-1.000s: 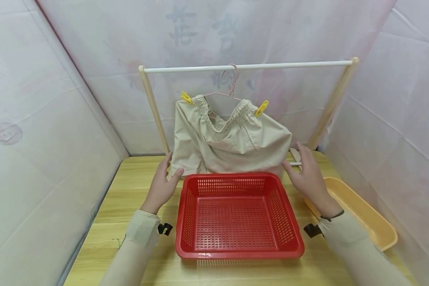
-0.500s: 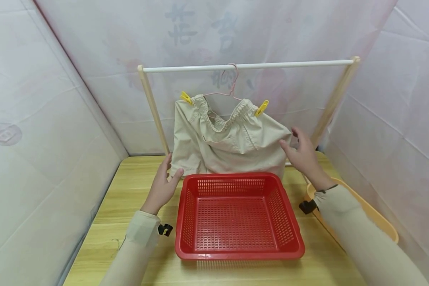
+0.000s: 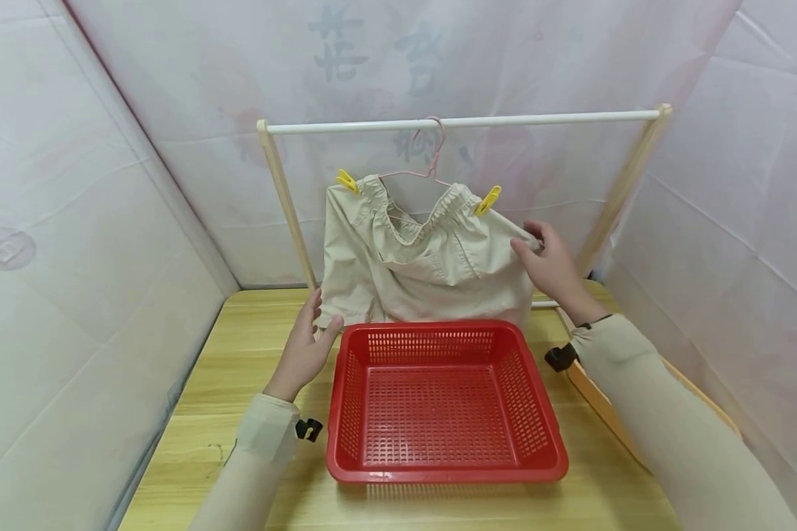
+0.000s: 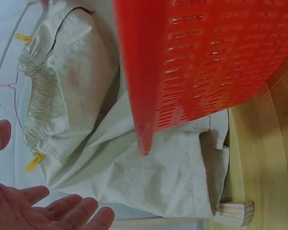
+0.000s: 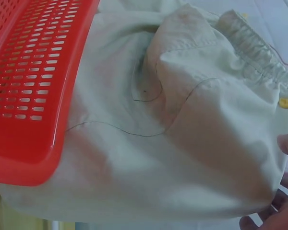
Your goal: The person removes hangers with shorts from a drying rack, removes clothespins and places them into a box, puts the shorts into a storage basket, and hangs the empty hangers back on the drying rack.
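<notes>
The space is enclosed by white sheeting [image 3: 86, 221], and within it a wooden bench [image 3: 199, 369] is set. On the bench a hanging rack [image 3: 544, 119] is stood. Taking the red basket's middle as the clock's centre, the shorts [image 3: 405, 284] are found at 12 o'clock, hung behind the basket [image 3: 446, 474], by whose far rim their lower part is hidden. A yellow tub [image 3: 587, 391] is partly covered by the right sleeve [image 3: 664, 413] at 3 o'clock.

The right hand [image 3: 550, 265] is seen at 1 o'clock; since a second ago it has been raised from beside the lower part of the shorts to their outer edge, and the cloth there is now pinched between thumb and fingers. The left hand [image 3: 302, 358], at 10 o'clock, has hardly been moved: its fingers are spread, nothing is held, and whether the hem is touched cannot be told. Handling is thus judged to have been taken up at one side only.

From the shorts' own middle, the pink hanger [image 3: 408, 174] is placed at 12 o'clock, hooked over the bar; the yellow pegs [image 3: 488, 200] are clipped near 10 and between 1 and 2, and the waistband is left sagging between them.
</notes>
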The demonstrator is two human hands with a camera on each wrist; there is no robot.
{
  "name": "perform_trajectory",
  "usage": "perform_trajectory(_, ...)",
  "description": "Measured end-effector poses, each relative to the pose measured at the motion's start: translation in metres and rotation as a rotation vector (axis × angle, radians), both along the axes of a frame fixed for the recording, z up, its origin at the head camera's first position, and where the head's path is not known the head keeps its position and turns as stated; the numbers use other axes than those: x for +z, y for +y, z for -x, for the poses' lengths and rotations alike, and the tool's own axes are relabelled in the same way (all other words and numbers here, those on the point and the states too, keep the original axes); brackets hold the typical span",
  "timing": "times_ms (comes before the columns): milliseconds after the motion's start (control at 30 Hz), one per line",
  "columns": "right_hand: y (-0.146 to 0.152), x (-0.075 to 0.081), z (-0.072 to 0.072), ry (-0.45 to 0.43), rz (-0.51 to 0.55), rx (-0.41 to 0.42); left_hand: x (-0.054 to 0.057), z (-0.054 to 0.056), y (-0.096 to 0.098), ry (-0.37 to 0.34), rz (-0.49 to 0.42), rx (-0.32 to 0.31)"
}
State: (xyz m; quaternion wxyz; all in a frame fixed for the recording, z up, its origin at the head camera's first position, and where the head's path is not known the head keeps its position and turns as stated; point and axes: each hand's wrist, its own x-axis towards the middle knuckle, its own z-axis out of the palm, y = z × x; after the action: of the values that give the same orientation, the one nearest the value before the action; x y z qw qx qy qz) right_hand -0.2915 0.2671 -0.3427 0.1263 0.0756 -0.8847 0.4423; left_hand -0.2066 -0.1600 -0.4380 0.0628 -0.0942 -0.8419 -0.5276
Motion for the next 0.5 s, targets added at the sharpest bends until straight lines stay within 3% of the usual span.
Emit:
perform_trajectory(167, -0.008, 0.002, 0.007, 0.081, -0.045, -0.011, -0.002, 0.000, -0.001, -0.007, -0.009, 0.003)
perform_trajectory(500, -0.022, 0.001, 0.019, 0.143, -0.060, -0.082, -0.006, 0.001, -0.002, -0.001, -0.018, -0.001)
